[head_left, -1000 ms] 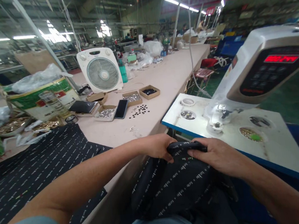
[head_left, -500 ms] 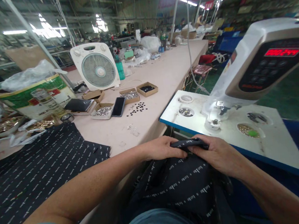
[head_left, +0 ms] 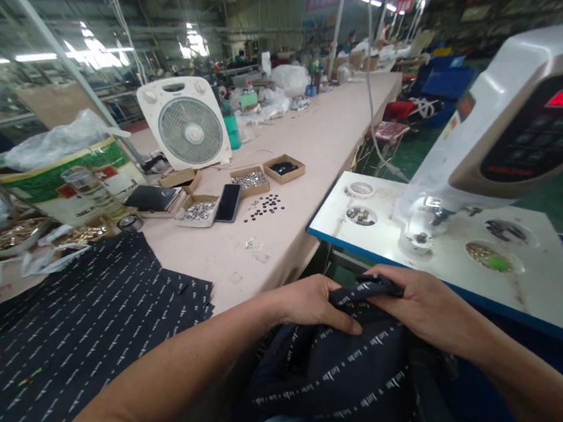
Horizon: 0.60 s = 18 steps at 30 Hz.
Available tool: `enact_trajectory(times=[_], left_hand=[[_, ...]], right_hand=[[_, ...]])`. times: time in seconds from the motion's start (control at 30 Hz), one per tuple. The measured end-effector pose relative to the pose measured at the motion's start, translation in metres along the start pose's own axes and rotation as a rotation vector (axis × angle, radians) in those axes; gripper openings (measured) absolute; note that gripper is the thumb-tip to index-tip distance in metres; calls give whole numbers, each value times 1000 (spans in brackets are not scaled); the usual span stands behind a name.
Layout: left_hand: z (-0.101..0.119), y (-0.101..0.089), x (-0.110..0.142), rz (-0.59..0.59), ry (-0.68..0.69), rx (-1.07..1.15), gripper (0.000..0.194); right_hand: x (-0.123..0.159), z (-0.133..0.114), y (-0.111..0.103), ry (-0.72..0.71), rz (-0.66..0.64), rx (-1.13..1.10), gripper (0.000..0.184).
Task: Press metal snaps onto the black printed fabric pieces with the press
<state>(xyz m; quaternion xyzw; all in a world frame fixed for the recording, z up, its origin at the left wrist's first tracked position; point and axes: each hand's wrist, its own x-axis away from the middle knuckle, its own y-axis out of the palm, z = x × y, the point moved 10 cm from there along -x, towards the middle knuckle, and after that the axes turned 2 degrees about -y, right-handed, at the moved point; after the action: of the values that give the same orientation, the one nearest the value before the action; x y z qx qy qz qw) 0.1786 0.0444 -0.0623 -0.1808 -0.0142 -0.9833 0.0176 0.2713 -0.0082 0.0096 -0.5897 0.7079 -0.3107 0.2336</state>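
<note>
Dark fabric with rows of white lettering (head_left: pixel 339 373) hangs over my lap, its upper edge folded into a thick roll. My left hand (head_left: pixel 316 305) grips that edge, thumb lying across the front of the cloth. A short way to the right, my right hand (head_left: pixel 414 294) pinches the same folded edge, fingers behind it. Just beyond my right hand stands a white snap-press machine (head_left: pixel 418 240) with a red display. More cloth of the same print (head_left: pixel 98 337) lies spread on the table to my left.
A white machine top (head_left: pixel 535 285) with round wells of small metal parts is at right. On the table (head_left: pixel 213 278) are small boxes of fasteners (head_left: pixel 198 211), a phone (head_left: pixel 228 203), loose black studs (head_left: pixel 265 206), a box fan (head_left: pixel 192 130) and a large carton (head_left: pixel 106 166).
Both hands still hold the fabric edge and sit slightly lower in view. My left thumb has shifted down over the cloth, and more of the printed front shows. The view has turned slightly left.
</note>
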Motion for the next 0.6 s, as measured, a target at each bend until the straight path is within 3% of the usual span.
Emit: enact_trajectory(times=[0.17, 0.37, 0.47, 0.6], left_hand=[[-4, -5, -12, 18, 157, -95, 23], [-37, -19, -29, 137, 229, -174, 21], [-47, -25, -36, 205, 248, -339, 21], [-49, -15, -46, 177, 370, -661, 21]], right_hand=[[-9, 16, 5, 40, -95, -4, 27], [-36, 34, -8, 37, -202, -144, 62], [-74, 26, -4, 65, -178, -255, 52], [-156, 12, 17, 25, -42, -102, 37]])
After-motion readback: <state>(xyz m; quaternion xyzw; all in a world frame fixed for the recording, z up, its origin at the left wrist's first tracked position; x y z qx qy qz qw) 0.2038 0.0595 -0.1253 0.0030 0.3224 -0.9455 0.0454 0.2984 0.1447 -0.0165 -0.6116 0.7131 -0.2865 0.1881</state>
